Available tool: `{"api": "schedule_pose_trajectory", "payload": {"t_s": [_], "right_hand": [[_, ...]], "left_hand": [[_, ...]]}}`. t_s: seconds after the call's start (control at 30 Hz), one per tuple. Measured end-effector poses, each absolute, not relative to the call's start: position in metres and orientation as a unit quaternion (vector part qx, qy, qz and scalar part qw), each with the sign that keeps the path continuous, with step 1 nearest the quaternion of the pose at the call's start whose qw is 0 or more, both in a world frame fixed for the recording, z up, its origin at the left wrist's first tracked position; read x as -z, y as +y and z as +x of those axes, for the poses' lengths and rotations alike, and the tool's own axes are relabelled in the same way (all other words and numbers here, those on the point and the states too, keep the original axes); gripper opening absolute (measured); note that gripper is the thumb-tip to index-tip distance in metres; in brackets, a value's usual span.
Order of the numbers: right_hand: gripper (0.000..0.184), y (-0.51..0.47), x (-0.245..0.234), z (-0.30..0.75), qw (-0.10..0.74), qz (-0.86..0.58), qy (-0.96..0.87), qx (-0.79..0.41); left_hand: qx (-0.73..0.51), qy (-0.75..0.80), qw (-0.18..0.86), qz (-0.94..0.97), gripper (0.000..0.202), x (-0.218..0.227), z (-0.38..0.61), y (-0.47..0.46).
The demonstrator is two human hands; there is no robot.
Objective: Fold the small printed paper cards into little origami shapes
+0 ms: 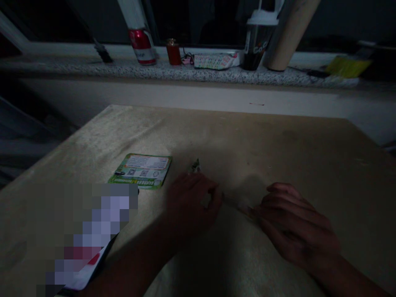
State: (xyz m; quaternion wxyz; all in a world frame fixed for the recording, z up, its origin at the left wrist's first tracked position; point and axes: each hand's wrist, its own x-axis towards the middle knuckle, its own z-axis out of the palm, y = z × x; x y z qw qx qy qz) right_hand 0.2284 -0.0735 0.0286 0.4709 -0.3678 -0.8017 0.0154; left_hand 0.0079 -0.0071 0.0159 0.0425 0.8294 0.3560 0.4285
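Observation:
Between my two hands runs a thin, narrow strip [238, 203], too blurred and dark to name. Its right end is pinched in the fingertips of my right hand [297, 227], held low over the table. The other end reaches the thumb and forefinger of my left hand [188, 206], which curl together in a ring; whether they grip the strip I cannot make out. Just beyond the left knuckles shows a small green-and-white patterned piece [195, 166], its lower part hidden by that hand. A green printed card [140, 170] lies flat to the left.
The pale tabletop [247, 144] spreads under both hands. A phone-like slab [102, 235], mostly blurred out, lies near my left forearm. On the stone sill [173, 74] stand a red-and-white can [142, 47], a red jar [173, 52], a crumpled wrapper [216, 60], a lidded cup [258, 39] and a cardboard tube [289, 37].

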Motion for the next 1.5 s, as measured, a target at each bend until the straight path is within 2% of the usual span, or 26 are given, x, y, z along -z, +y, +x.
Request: {"api": "schedule_pose_trajectory", "payload": {"t_s": [0.1, 0.2, 0.23, 0.33, 0.4, 0.77, 1.2, 1.5], "right_hand": [[0.022, -0.072, -0.027, 0.232, 0.475, -0.375, -0.796, -0.033], [0.022, -0.071, -0.022, 0.232, 0.474, -0.377, -0.793, -0.060], [0.022, -0.071, -0.020, 0.232, 0.472, -0.380, -0.793, -0.065], [0.019, -0.070, -0.018, 0.229, 0.458, -0.394, -0.794, -0.067], [0.018, -0.069, -0.018, 0.228, 0.454, -0.403, -0.791, -0.069], [0.015, -0.069, -0.014, 0.229, 0.465, -0.415, -0.775, -0.105], [0.015, -0.066, -0.011, 0.231, 0.446, -0.411, -0.779, -0.160], [0.018, -0.065, -0.004, 0.233, 0.438, -0.419, -0.776, -0.173]], "left_hand": [[-0.442, 0.353, 0.073, 0.822, 0.009, -0.018, 0.005, -0.007], [-0.433, 0.313, 0.129, 0.835, 0.023, -0.019, 0.010, -0.016], [-0.425, 0.298, 0.143, 0.843, 0.022, -0.018, 0.012, -0.019], [-0.403, 0.276, 0.177, 0.855, 0.003, -0.015, 0.018, -0.026], [-0.396, 0.275, 0.194, 0.854, 0.005, -0.014, 0.020, -0.027], [-0.396, 0.224, 0.168, 0.875, 0.007, -0.010, 0.021, -0.028], [-0.399, 0.292, 0.241, 0.835, 0.006, -0.008, 0.023, -0.029], [-0.386, 0.368, 0.386, 0.753, 0.009, -0.005, 0.021, -0.029]]}}
